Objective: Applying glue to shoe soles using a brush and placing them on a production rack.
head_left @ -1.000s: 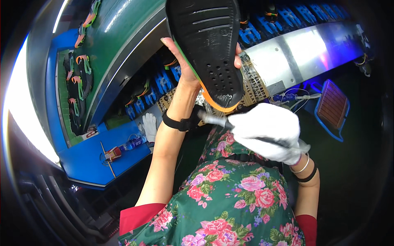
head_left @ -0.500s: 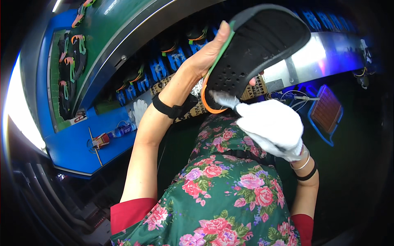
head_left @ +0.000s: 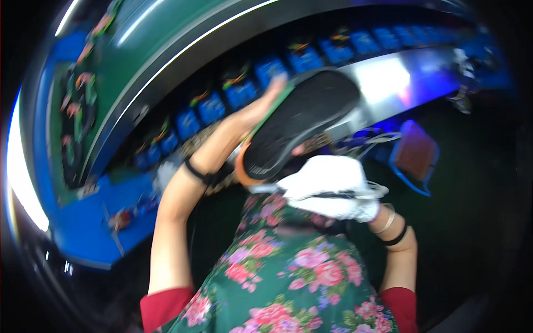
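Note:
In my bare left hand (head_left: 256, 114) is a black shoe sole (head_left: 302, 119), held tilted in front of me. Its rim is orange at the near end and green along the left side. My thumb lies along the green edge, and a fingertip shows past the opposite edge. My right hand (head_left: 327, 186), in a white glove, is closed round a brush (head_left: 265, 189), whose handle is mostly hidden. The pale bristles sit at or just below the orange end; blur hides whether they touch it.
Blue shoe lasts (head_left: 211, 108) stand in a row behind a metal ledge (head_left: 383, 83). Black, orange and green shoe parts (head_left: 78, 122) lie on the left conveyor. A blue table (head_left: 83, 227) carries a bottle and small items. A blue-framed brown panel (head_left: 413, 158) stands at right.
Both hands and the sole sit lower and further left, and the whole view has shifted. The brush has moved from the sole's inner face to near its orange end.

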`<action>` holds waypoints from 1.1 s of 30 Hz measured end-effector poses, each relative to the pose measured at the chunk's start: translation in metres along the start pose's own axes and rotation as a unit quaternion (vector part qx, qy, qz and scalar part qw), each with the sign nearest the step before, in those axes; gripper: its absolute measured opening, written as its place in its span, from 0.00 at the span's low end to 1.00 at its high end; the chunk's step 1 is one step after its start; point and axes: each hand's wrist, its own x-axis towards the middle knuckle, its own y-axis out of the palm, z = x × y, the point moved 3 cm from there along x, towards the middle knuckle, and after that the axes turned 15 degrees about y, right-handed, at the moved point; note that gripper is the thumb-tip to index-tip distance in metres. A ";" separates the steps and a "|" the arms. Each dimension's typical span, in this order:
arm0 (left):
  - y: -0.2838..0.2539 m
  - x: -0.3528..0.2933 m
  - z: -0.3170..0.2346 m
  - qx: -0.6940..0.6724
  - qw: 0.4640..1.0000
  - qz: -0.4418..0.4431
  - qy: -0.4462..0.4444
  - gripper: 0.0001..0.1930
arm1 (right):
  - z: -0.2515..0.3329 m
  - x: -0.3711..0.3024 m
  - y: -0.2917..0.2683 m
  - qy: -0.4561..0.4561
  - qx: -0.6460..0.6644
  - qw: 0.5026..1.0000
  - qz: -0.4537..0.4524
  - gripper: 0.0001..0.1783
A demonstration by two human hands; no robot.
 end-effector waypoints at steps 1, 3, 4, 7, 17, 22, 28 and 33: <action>0.002 0.003 0.002 -0.063 0.998 -0.029 0.010 0.55 | -0.012 -0.001 -0.010 0.026 0.046 0.998 -0.038 0.11; -0.008 0.004 0.013 -0.127 0.981 -0.111 0.097 0.57 | -0.036 -0.005 -0.019 0.126 0.192 0.964 -0.133 0.10; -0.009 0.000 0.019 -0.170 0.953 -0.212 0.136 0.52 | -0.039 -0.003 -0.025 0.104 0.157 0.965 -0.182 0.10; -0.019 -0.002 0.047 -0.178 0.924 -0.217 0.261 0.31 | -0.019 0.000 -0.034 -0.022 -0.062 0.957 -0.283 0.13; 0.003 0.006 0.085 0.046 0.963 -0.198 0.176 0.27 | -0.058 -0.029 -0.045 -0.036 -0.110 0.949 -0.292 0.15; -0.023 -0.007 0.101 -0.041 0.955 -0.232 0.181 0.26 | -0.063 -0.051 -0.034 -0.042 -0.104 0.934 -0.338 0.17; 0.031 0.002 0.074 -0.159 0.936 -0.167 0.266 0.42 | -0.027 -0.062 -0.038 -0.054 -0.101 0.919 -0.376 0.16; 0.021 -0.010 0.090 -0.179 0.932 -0.043 0.314 0.42 | 0.000 -0.062 -0.052 -0.041 -0.128 0.924 -0.359 0.14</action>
